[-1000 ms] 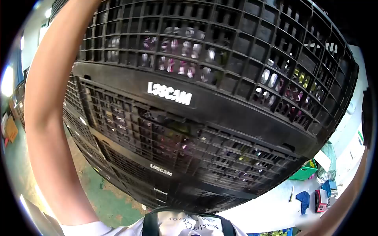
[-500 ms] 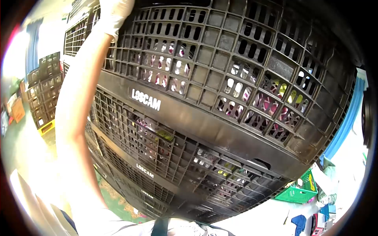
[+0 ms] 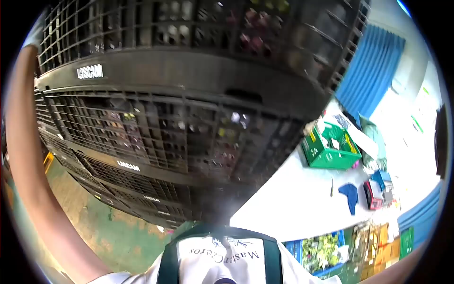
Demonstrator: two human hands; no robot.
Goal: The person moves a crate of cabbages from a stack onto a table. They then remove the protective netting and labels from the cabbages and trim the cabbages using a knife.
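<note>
A stack of black plastic crates [image 3: 189, 66] marked LOSCAM fills the view in front of me, tilted by the lens. Small items, some whitish, pink and yellow-green, show through the slotted walls; I cannot make out their kind. My left arm is raised along the stack's left side. My left hand [image 3: 34, 37], in a pale glove, is at the upper crate's left edge, its fingers hidden or blurred. Only part of my right forearm shows at the lower right; the right hand is out of view.
On a white surface at right sit a green crate [image 3: 331, 156], a dark blue cloth [image 3: 350, 196] and a red box [image 3: 372, 195]. Below are a blue crate of leafy greens [image 3: 321, 255] and cardboard boxes [image 3: 378, 246]. Blue curtains [image 3: 371, 71] hang behind. The green floor [image 3: 113, 232] is worn.
My view has swung right, so the crates and my left arm now lie further left. More of the white surface and curtain shows. My left hand stays at the stack's upper left.
</note>
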